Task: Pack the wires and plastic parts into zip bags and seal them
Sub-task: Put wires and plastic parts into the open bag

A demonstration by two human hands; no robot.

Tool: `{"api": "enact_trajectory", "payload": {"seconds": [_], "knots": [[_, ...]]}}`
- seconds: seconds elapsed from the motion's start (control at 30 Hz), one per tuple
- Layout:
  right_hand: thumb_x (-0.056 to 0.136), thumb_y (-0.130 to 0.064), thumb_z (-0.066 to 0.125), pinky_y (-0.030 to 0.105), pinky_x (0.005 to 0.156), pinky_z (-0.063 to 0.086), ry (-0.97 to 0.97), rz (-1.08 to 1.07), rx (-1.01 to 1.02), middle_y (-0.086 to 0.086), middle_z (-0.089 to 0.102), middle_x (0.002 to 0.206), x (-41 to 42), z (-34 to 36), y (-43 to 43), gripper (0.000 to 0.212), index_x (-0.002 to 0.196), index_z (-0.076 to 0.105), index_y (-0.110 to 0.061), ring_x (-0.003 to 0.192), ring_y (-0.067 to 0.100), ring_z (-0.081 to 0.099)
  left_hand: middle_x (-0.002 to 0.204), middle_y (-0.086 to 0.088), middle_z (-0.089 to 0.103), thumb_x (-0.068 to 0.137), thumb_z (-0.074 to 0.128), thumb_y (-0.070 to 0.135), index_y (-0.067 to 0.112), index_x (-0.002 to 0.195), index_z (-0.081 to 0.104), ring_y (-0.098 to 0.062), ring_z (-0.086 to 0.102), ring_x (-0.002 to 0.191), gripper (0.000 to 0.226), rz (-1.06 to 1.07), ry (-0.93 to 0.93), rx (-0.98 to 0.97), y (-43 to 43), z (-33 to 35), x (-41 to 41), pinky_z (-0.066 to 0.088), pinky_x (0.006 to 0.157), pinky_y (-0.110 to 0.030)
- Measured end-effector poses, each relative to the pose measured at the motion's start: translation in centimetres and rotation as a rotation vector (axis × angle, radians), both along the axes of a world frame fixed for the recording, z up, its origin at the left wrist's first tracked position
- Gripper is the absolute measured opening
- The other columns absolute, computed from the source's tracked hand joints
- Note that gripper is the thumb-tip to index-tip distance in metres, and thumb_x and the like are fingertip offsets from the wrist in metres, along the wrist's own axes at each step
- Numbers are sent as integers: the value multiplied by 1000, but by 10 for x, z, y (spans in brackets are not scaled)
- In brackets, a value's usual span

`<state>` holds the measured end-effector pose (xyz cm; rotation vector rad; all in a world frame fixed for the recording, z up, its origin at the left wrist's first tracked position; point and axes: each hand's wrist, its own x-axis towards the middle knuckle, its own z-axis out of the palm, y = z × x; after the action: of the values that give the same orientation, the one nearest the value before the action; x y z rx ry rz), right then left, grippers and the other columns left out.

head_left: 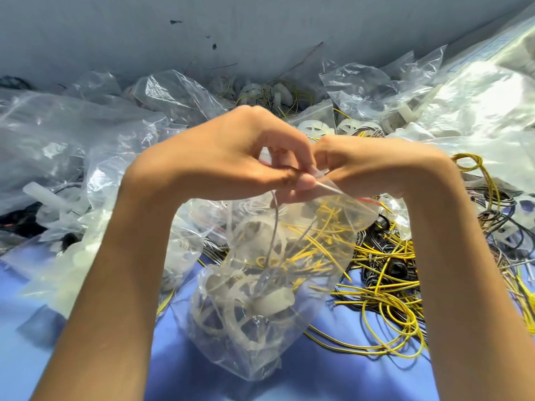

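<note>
A clear zip bag (260, 322) hangs in mid-air above the blue table, filled with white plastic rings and yellow wires. My left hand (225, 157) and my right hand (373, 166) meet at its top edge, each pinching the zip strip between thumb and fingers. The bag's red zip line shows just right of my fingers. Whether the strip is pressed closed under my fingers is hidden.
Loose yellow and black wires (385, 287) lie tangled on the blue table (347, 380) at the right. Crumpled clear bags (72, 157) pile up at the left and back. White plastic parts (315, 130) sit behind my hands. A grey wall (202, 30) closes the back.
</note>
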<state>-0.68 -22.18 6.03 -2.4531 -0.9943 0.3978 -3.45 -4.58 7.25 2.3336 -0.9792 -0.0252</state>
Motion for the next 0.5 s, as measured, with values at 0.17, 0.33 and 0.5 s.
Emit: {"api": "enact_trajectory", "payload": {"seconds": [0.17, 0.33, 0.5], "knots": [[90, -25, 56, 31, 70, 46, -92, 4, -70, 4, 63, 84, 5, -4, 1, 22, 70, 54, -34, 79, 22, 56, 62, 3, 63, 85, 70, 28, 34, 83, 70, -11, 55, 62, 6, -29, -23, 5, -10, -4, 1, 40, 60, -26], [89, -35, 61, 16, 66, 44, -61, -161, 189, -19, 69, 76, 11, -1, -25, 13, 90, 73, -30, 71, -7, 61, 67, 8, 65, 82, 67, 33, 32, 81, 70, -9, 57, 66, 3, 71, 16, 38, -1, -4, 5, 42, 62, -22], [82, -33, 70, 28, 78, 51, -42, -205, 49, -11, 74, 94, 20, -2, -51, 16, 97, 72, -32, 86, 4, 68, 66, 13, 66, 80, 65, 40, 28, 80, 70, -11, 59, 67, 12, 158, 54, 139, 11, -6, 11, 41, 57, -21]]}}
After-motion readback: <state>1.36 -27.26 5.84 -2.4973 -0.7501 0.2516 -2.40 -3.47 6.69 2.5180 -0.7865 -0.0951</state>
